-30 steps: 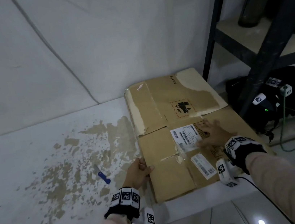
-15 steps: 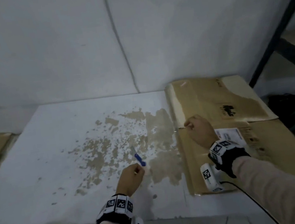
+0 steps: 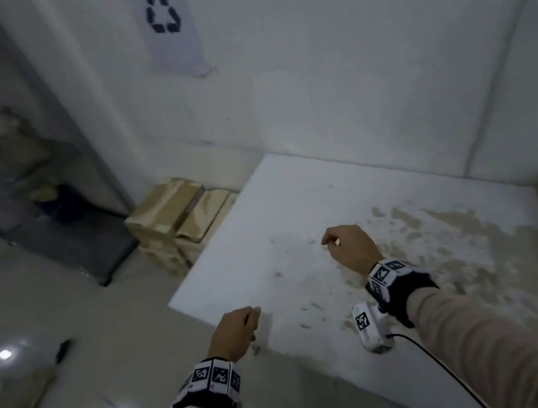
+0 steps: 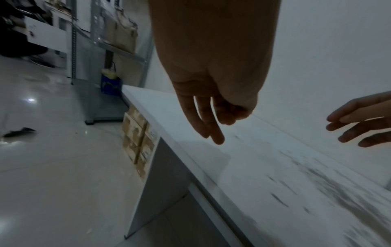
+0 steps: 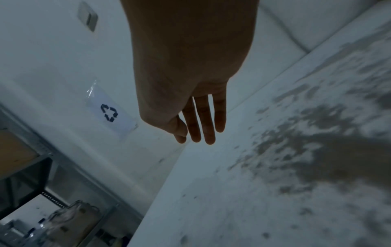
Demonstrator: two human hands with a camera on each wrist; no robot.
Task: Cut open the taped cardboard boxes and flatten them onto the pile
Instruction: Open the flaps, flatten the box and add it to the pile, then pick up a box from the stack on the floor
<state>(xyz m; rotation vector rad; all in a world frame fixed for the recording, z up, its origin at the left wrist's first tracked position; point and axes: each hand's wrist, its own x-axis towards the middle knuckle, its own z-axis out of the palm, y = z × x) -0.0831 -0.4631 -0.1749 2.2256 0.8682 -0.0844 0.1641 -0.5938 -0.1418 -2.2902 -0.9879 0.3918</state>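
While over the table (image 3: 294,200), both hands' grip apparently released: left (image 3: 235,333), right (image 3: 349,246).

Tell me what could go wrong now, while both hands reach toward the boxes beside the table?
1. The taped boxes stand low on the floor against the table, so lifting one could catch its corner on the table edge.
2. Both the left hand and the right hand are empty, and no cutter shows in any view; it may be forgotten.
3. The glossy floor may be slippery.
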